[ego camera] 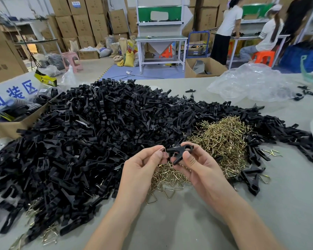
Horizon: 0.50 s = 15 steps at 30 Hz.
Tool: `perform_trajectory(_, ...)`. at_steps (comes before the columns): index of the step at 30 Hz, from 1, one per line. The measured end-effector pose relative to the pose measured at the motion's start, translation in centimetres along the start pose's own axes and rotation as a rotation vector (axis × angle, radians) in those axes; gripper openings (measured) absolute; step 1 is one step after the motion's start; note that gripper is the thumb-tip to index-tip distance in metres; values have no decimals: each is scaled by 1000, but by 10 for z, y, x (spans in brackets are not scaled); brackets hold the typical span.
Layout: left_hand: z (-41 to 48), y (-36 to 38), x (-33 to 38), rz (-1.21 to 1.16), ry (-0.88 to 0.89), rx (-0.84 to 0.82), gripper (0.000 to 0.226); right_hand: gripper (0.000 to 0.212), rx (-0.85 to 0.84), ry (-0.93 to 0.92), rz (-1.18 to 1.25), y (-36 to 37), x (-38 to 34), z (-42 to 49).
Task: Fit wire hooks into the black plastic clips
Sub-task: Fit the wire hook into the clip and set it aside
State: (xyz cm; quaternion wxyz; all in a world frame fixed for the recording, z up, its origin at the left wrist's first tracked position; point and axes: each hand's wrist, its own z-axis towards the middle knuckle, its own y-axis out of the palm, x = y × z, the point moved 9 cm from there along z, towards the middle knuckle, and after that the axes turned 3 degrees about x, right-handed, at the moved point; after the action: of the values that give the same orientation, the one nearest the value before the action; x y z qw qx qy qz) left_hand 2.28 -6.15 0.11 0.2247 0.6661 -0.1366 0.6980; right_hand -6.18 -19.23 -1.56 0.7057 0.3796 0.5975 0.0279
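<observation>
L hand (145, 166) pinches a thin, brass-coloured bent wire hook (163, 149) btwn thumb and forefinger, other fingers curled under. R hand (197, 167) grips a matte black plastic clip (179, 150), thumb pressed on its flat side, fingers wrapped behind. The clip is roughly Y-shaped: a round hole at its upper-right end, 2 legs splaying left and down. The hands are close together, almost knuckle to knuckle, held above the table. The hook's tip sits right at the clip's left end; can't tell if it's seated in the plastic.

Under and behind the hands is a tangled heap of shiny gold-toned wire hooks (222, 139), all angular, triangle-like bends. Left of it and behind it, a much bigger mound of loose black plastic clips (90, 134), smooth w/ ribbed sections, spreads over the pale grey matte tabletop (170, 226). A few black clips w/ wire loops poking out (251, 177) lie at the heap's near-right edge.

Far left, a brown cardboard box (16, 123) touches the clip mound. Far right on the table is a crumpled clear plastic bag (249, 83), glossy and wrinkled, w/ several stray clips beside it.
</observation>
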Motion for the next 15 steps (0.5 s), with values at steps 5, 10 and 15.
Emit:
perform_trajectory(5,-2,6,-3,-57,-46,-28,15,26,23,-24,0,-2,-3,0)
perform_trajectory(10,-3,7,-5,-46,-41,-9,15,26,36,-25,27,-2,-2,1)
perform_trajectory(15,-4,14,-12,-227,-171,-45,15,28,43,-20,16,-4,1,2)
